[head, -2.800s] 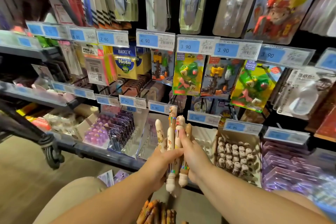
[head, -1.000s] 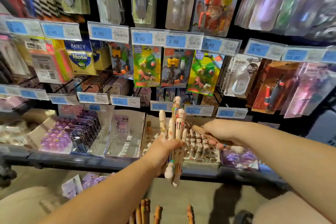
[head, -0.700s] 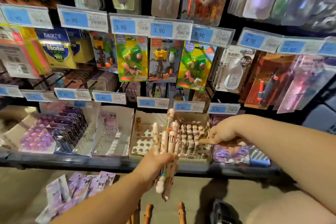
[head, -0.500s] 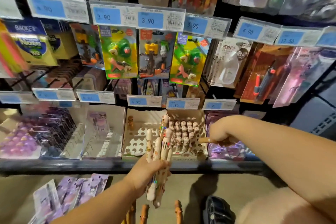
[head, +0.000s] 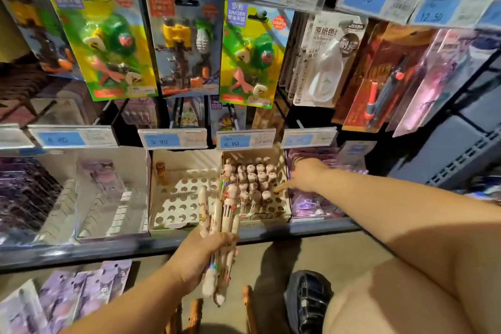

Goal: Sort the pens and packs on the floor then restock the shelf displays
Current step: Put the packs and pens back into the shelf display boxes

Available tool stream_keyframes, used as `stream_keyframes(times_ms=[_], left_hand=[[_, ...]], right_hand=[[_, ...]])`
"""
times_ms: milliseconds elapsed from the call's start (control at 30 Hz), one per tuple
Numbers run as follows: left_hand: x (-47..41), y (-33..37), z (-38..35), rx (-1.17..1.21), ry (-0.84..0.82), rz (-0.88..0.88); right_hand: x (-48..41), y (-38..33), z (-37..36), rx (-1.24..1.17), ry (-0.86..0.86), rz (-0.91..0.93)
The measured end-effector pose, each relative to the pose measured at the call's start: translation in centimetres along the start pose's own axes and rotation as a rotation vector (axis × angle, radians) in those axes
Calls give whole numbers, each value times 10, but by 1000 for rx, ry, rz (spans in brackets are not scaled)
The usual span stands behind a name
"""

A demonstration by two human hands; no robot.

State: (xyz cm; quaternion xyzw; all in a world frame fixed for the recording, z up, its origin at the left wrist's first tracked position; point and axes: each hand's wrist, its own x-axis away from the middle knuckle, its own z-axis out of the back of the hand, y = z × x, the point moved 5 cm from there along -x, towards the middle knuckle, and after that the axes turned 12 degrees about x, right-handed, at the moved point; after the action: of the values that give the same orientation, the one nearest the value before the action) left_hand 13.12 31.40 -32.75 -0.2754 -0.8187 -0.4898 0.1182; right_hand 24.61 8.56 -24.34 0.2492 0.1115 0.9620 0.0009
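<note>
Cream-coloured pens (head: 217, 213) stood bunched in my left hand (head: 199, 255), my fingers (head: 226, 238) curled tight round their barrels just in front of the shelf edge (head: 81, 252). My right hand (head: 306, 175) was stretched over the near right corner of the pen box (head: 283, 215). It was blurred, so I could not tell whether it pinched a pen or only poked at a hole.

By my reckoning I was well into the restocking, but nowhere near done. That box already held a good crowd of standing pens (head: 253, 179), with a few holes along its front and right side left open. The neighbouring box (head: 187, 160) was almost bare: one brown pen (head: 160, 172) stood at its back left corner and every other hole gaped.

Plenty was left. The bundle in my left hand had to go in, more loose pens (head: 195, 312) lay on the floor (head: 244, 260) below my wrist, and purple packs (head: 70, 298) lay spread there to the left, none of them back on a display.
</note>
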Motion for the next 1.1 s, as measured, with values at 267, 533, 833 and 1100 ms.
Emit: stream_keyframes(times_ms=[267, 533, 833, 1100], left_hand=[[-20, 3, 11, 19, 43, 16], [-40, 8, 10, 53, 87, 7], [-48, 5, 13, 39, 75, 26], [-44, 4, 8, 68, 32, 44]], right_hand=[[-30, -2, -2, -14, -8, 9], [-64, -3, -17, -42, 80, 49], [-71, -6, -27, -206, 71, 71], [-68, -7, -31, -442, 55, 73]])
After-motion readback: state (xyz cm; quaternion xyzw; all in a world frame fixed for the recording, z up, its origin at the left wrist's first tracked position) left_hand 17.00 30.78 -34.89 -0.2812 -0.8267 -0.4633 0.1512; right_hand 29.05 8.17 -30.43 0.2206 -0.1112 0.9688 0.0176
